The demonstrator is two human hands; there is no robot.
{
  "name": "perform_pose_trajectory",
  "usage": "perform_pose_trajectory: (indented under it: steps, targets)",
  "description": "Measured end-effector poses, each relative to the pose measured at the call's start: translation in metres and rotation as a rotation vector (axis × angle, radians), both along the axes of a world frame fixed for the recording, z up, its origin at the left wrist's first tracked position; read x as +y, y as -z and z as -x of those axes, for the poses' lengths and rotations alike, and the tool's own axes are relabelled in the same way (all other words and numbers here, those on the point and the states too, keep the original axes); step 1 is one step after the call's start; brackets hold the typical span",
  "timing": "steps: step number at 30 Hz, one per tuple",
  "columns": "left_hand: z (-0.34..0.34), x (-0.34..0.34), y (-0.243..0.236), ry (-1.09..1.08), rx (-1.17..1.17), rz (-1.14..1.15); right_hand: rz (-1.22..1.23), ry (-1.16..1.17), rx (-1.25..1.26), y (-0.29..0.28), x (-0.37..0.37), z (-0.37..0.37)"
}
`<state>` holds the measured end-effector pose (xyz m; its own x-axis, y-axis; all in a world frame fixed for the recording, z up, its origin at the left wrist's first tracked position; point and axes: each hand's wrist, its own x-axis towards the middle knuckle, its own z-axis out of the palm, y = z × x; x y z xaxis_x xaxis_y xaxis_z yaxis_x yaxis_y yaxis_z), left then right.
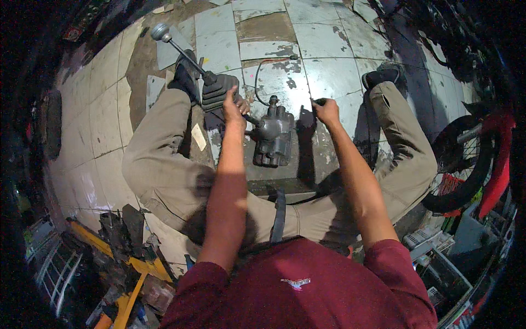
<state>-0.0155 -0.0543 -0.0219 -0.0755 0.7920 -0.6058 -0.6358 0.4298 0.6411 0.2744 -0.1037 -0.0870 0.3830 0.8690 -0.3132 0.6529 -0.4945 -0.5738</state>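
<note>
A gear shift lever assembly lies on the floor between my legs. Its round silver knob points to the far left, and a pleated black rubber boot covers the lower lever. My left hand is closed on the near right edge of this boot. To the right of it sits a dark, greasy cast metal housing, from whose top a thin cable curves up to a small connector. Right of the housing, my right hand pinches something small and dark, too hidden to name.
Worn pale tiles with broken patches make up the floor. A wheel with a black tyre and a red part stand at the right. Yellow metal bars and scrap lie at the lower left, a grey crate at the lower right.
</note>
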Motion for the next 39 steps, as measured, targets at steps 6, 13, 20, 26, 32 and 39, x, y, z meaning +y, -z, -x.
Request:
perform_pose_trajectory:
  steps: [6,13,20,26,32,39]
  targets:
    - [0.000,-0.003,-0.002,-0.099,0.081,0.002,0.093,0.045,-0.067,-0.013,-0.043,-0.030]
    - [0.002,-0.003,-0.009,-0.099,0.139,0.052,-0.119,-0.481,0.012,-0.054,-0.059,0.049]
    - [0.006,-0.002,0.001,-0.064,0.056,0.022,-0.076,-0.994,0.009,-0.082,-0.115,0.094]
    - [0.014,-0.001,0.003,-0.108,0.035,0.036,-0.063,-1.033,-0.029,-0.079,-0.116,0.101]
    - [0.019,0.003,0.008,-0.112,0.073,0.083,0.018,-0.555,0.084,-0.065,-0.096,0.070]
    - [0.002,-0.004,-0.006,-0.154,0.147,0.083,0.204,-0.083,0.128,-0.003,-0.093,0.071]
